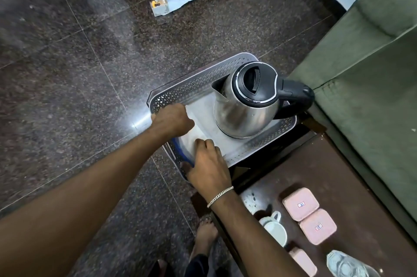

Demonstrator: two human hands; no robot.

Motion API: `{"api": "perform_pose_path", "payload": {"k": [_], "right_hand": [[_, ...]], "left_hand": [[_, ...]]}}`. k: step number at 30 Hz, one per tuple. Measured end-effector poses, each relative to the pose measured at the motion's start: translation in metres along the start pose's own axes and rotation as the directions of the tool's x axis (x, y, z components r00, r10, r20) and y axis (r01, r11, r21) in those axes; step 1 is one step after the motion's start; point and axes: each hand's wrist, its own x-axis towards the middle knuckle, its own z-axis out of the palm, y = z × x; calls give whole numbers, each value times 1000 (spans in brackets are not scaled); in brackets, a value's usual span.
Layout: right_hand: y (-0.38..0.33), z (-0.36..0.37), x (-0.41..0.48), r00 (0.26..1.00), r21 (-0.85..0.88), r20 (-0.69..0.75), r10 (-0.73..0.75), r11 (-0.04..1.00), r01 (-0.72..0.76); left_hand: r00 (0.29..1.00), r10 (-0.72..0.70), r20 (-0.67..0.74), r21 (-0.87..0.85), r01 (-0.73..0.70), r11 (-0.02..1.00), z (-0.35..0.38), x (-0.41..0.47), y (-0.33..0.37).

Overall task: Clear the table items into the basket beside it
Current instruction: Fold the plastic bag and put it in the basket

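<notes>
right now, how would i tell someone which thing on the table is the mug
Start at the green sofa; the dark brown table sits beside it. Near the table's left edge, beside the pink lidded boxes, stands the mug. It is the only white, round, open-topped thing with a handle.

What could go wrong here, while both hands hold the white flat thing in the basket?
The kettle seems to stand on the white flat thing that the left hand and right hand hold; shifting it might tip the kettle. The kettle also fills much of the basket, so the cup and pink boxes on the table may fit badly.
</notes>
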Motion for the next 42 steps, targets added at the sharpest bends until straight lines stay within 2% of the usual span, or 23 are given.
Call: {"api": "perform_pose_path", "payload": {"k": [2,3,5,7,10,12,14,17,20,25,30,34,36,39,42], "right_hand": [[0,-1,-2,998,28,-65,-15,999,17],[0,-3,-3,995,50,-97,-22,998,27],[0,-9,-5,987,91,-158,-40,994,55],[1,-17,-7,974,159,-221,-45,984,82],[6,-33,-13,953,294,-303,-13,950,107],[9,-44,-21,944,372,-329,20,922,110],[12,-55,-30,942,448,-331,63,889,98],[18,-68,-49,951,566,-299,83,818,106],[30,-78,-71,970,683,-236,65,721,117],[65,-91,-109,966,713,-255,37,683,162],[101,-102,-150,956,800,-254,147,588,122],[131,-114,-187,934,842,-270,232,528,112],[145,-121,-206,896,816,-327,300,569,107],[163,-133,-238,729,654,-534,428,756,36],[175,-145,-270,562,408,-754,342,913,-8]], "left_hand": [[999,-10,51,-212,21,977,-9,-2,-1],[995,-27,96,-353,59,934,-12,-4,-1],[982,-43,184,-594,146,791,-17,-15,-1],[971,-1,238,-754,185,631,-22,-29,-1],[942,171,288,-870,183,458,-27,-50,-5],[912,281,297,-900,169,402,-26,-66,-10],[895,372,245,-926,103,362,-20,-83,-12],[900,409,153,-923,-18,384,-7,-109,-7],[902,415,120,-916,-60,396,2,-130,5],[882,460,103,-921,-91,380,19,-159,37],[861,500,92,-910,-131,393,46,-185,71],[865,502,-9,-844,-276,460,72,-211,107],[861,503,-73,-782,-363,507,83,-225,126],[849,514,-122,-734,-426,530,96,-248,153],[833,543,-109,-746,-430,509,107,-270,177]]}}
